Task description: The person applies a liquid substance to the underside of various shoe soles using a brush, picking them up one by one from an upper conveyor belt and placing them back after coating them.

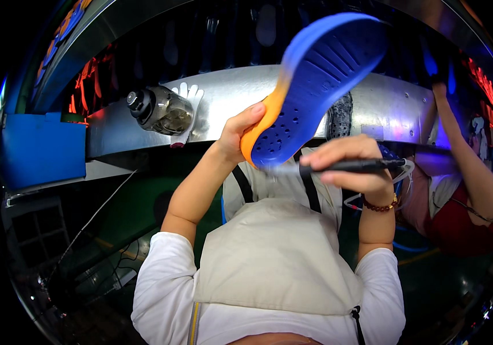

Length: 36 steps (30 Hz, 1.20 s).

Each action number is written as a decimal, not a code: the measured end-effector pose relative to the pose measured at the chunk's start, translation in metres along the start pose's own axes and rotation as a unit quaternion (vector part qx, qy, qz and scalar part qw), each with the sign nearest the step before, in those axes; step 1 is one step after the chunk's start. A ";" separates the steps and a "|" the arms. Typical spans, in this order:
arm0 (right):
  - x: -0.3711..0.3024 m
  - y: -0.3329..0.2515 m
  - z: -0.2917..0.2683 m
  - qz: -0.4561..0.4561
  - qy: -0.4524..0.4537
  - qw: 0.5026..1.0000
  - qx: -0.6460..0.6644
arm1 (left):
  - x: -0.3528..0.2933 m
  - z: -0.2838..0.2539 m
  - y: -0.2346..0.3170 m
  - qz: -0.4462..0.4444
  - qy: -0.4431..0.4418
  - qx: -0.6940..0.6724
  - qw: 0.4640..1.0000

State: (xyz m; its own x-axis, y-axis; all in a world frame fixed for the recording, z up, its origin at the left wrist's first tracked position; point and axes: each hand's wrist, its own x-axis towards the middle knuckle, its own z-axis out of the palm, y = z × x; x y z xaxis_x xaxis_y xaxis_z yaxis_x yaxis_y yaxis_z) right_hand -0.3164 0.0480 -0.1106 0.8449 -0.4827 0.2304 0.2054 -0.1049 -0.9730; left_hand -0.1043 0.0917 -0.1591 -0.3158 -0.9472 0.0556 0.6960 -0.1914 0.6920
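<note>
My left hand [242,131] grips a shoe insole [321,75] at its orange heel edge, fingers behind it. The insole is blue with an orange rim at the heel, small holes in the heel area and grooves toward the toe. It is held up at a tilt, heel toward me. In my right hand [354,150] is a black pen-shaped tool [367,165] with a cord at its back end. The tool's pale front end is smeared by motion and lies at the insole's heel edge; whether it touches cannot be made out.
A metal ledge [229,86] runs across in front. On it are a dark-capped clear bottle [169,114], a white glove [196,95] and a dark textured sole-shaped piece [340,116]. A co-worker's arm [462,141] reaches up at right. A blue box [42,148] stands at left.
</note>
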 end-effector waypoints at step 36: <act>-0.008 -0.012 -0.040 0.058 -0.054 0.992 -0.095 | -0.030 -0.040 0.049 -0.202 0.201 -0.025 0.958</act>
State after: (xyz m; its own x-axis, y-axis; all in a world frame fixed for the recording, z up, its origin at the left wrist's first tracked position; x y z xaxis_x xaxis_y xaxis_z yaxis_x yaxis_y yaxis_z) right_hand -0.3454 0.0180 -0.1013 0.9072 -0.4071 0.1062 0.0152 -0.2206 -0.9752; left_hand -0.0350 0.1003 -0.1556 -0.2986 -0.8134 -0.4992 0.6017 -0.5664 0.5631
